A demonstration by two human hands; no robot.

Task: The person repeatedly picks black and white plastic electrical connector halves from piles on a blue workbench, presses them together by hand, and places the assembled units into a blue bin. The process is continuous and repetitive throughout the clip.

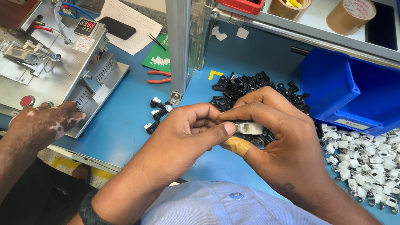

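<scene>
Factory assembly bench. Blue worktop [125, 121], metal test fixture [54, 62], blue parts bin [333, 87]. Heaps of small black clips [250, 85] and white clips [366, 158].

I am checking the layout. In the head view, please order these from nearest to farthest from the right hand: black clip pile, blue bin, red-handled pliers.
From the right hand:
1. Black clip pile, just behind the fingers.
2. Blue bin, to its right.
3. Red-handled pliers, far left, behind the post.

Pale blue buttoned shirt [216, 206]; dark wristband on left wrist [86, 208]; tan bandage on right hand [287, 146] thumb.
</scene>
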